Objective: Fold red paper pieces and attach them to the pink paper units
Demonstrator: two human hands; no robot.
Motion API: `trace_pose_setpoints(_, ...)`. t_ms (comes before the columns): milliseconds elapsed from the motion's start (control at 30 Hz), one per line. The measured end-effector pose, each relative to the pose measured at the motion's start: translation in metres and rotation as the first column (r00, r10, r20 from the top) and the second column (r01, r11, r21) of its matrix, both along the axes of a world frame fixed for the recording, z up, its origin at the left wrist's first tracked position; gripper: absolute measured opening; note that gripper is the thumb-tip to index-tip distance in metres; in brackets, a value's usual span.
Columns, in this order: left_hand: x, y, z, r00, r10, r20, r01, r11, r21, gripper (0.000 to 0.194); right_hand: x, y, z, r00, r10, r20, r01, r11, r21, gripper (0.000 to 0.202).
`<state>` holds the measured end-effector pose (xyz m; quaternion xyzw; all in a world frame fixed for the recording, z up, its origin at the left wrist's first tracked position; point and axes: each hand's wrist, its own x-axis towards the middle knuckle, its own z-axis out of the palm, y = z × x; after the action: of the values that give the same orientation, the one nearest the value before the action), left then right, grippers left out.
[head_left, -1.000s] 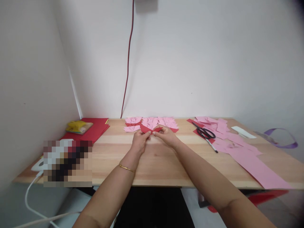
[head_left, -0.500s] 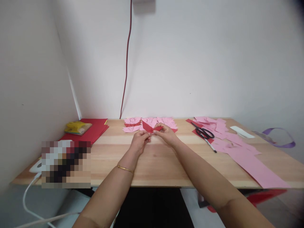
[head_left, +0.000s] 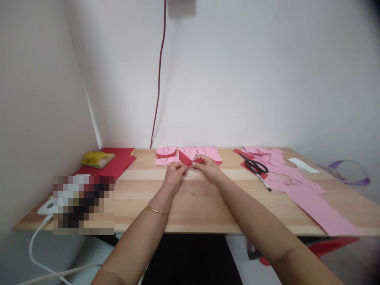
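Observation:
Between my hands is a folded piece of red paper [head_left: 184,158], with one pointed flap standing up on its left side. My left hand [head_left: 175,174] pinches its lower left part, fingers closed. From the right, my right hand [head_left: 207,168] grips it with thumb and fingers, and part of the paper is hidden behind those fingers. Just beyond, several folded and cut pink paper pieces [head_left: 166,161] lie in rows near the wall, with some red ones among them.
Black-handled scissors [head_left: 255,166] and a pen [head_left: 264,183] lie on the right beside pink paper scraps [head_left: 314,206]. A white strip [head_left: 303,165] and a purple band [head_left: 356,182] are farther right. Red sheets [head_left: 123,164] with a yellow packet [head_left: 96,159] lie at left, near a white power strip [head_left: 44,206].
Both hands stay almost in place on the red paper. The fingers of my left hand have drawn slightly closer together at its lower edge.

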<state>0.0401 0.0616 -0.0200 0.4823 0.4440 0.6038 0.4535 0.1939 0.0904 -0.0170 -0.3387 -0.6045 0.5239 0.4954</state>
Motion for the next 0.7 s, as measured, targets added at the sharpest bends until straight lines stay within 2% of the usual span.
trace_pose_setpoints(133, -0.001, 0.0, 0.0, 0.999, 0.013, -0.052, -0.01, 0.998, 0.056, 0.013, -0.002, 0.002, -0.003, 0.996, 0.023, -0.092, -0.028, 0.998, -0.057, 0.028)
trace_pose_setpoints(267, 0.0, 0.002, -0.001, 0.995, -0.043, 0.088, 0.045, 0.999, -0.024, 0.013, -0.004, 0.003, -0.005, 0.983, 0.076, -0.166, -0.094, 0.99, -0.103, 0.028)
trace_pose_setpoints(500, -0.001, 0.003, -0.004, 0.978, -0.077, 0.192, 0.092, 0.993, -0.07, 0.015, 0.001, 0.001, -0.001, 0.998, 0.051, -0.038, -0.052, 0.998, -0.025, 0.028)
trace_pose_setpoints(633, -0.001, 0.003, -0.002, 0.931, -0.113, 0.347, 0.169, 0.976, -0.134, 0.021, 0.005, 0.001, 0.005, 0.996, 0.044, 0.074, -0.05, 0.995, 0.087, 0.026)
trace_pose_setpoints(700, -0.001, 0.003, -0.001, 0.926, -0.109, 0.363, 0.173, 0.974, -0.149, 0.024, 0.006, 0.001, 0.006, 0.991, 0.035, 0.128, -0.053, 0.988, 0.142, 0.026)
